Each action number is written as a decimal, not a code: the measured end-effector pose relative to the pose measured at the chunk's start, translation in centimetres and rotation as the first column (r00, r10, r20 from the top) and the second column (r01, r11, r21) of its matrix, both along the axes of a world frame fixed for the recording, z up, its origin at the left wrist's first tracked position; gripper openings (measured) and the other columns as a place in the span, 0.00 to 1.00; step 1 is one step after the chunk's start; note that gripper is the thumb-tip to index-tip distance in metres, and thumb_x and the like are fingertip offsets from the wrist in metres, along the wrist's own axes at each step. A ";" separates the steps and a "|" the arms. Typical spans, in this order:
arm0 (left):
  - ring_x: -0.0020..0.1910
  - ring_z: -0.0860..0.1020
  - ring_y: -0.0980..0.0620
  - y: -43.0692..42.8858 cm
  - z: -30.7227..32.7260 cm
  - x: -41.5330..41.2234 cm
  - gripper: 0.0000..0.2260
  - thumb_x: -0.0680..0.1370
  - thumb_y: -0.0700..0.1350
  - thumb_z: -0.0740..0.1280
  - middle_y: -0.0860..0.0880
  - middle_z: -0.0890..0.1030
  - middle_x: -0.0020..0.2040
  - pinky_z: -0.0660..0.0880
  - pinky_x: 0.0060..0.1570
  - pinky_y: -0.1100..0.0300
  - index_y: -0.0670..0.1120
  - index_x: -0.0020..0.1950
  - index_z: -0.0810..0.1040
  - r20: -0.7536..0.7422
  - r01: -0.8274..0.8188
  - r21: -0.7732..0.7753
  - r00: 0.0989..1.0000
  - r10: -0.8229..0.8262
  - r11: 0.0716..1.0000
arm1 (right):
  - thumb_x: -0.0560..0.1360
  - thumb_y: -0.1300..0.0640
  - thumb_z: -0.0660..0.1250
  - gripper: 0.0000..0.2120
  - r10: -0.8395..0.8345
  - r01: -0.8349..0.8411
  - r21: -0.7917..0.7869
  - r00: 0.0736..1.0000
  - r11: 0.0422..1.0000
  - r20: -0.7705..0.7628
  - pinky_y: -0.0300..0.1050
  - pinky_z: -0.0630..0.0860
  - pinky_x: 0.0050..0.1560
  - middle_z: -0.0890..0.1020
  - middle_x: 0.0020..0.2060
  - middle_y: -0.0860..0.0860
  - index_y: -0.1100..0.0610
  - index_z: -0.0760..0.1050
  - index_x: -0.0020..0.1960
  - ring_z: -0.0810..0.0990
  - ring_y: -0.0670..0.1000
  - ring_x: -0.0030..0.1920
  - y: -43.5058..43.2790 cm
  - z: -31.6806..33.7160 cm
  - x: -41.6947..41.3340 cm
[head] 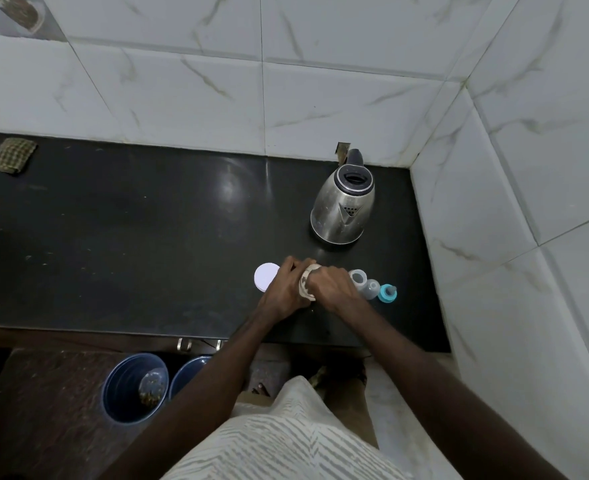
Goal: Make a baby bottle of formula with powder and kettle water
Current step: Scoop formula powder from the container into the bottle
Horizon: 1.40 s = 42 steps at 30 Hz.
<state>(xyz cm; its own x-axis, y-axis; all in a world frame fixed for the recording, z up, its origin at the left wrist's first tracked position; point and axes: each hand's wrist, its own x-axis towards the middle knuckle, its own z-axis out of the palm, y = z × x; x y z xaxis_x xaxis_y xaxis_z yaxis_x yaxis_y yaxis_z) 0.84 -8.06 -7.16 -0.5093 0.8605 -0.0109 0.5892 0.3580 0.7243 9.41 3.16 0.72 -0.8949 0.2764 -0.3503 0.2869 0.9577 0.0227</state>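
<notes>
Left hand [282,289] and right hand [331,284] both clamp the beige round powder tub [305,285], near-right on the black counter [147,237] (white round lid [264,280] lies just left). Risks: tilting it spills powder, and right knuckles could topple the clear plastic bottle [357,277] alongside.

Arms reach forward; left hand [282,289] and right hand [331,285] meet, grips seemingly curled round a jar [304,289].

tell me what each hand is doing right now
Left hand: grips the beige round powder tin.
Right hand: grips the same tin at its top.
</notes>
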 end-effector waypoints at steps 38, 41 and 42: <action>0.59 0.76 0.49 0.3 2.1 1.2 0.35 0.68 0.42 0.77 0.48 0.69 0.61 0.76 0.54 0.57 0.52 0.73 0.70 -0.107 -0.003 -0.050 0.994 -0.002 0.999 | 0.78 0.61 0.63 0.10 -0.205 0.196 -0.064 0.949 0.979 -0.240 0.47 0.72 0.40 0.84 0.49 0.56 0.59 0.83 0.53 0.83 0.56 0.48 0.7 -1.2 5.4; 0.59 0.76 0.48 0.5 2.1 1.5 0.36 0.68 0.44 0.78 0.48 0.69 0.62 0.78 0.53 0.54 0.52 0.74 0.69 -0.130 0.003 -0.063 0.991 -0.011 0.998 | 0.78 0.62 0.63 0.11 -0.220 0.212 -0.059 0.948 0.976 -0.230 0.46 0.71 0.39 0.85 0.47 0.58 0.62 0.84 0.50 0.84 0.57 0.47 0.5 -1.4 5.3; 0.59 0.76 0.47 0.5 2.1 1.5 0.36 0.68 0.45 0.78 0.48 0.69 0.62 0.78 0.53 0.53 0.53 0.74 0.69 -0.138 -0.002 -0.067 0.990 -0.008 0.998 | 0.78 0.63 0.64 0.11 -0.229 0.222 -0.057 0.945 0.973 -0.233 0.47 0.72 0.38 0.85 0.45 0.58 0.62 0.85 0.48 0.84 0.57 0.46 0.4 -1.4 5.3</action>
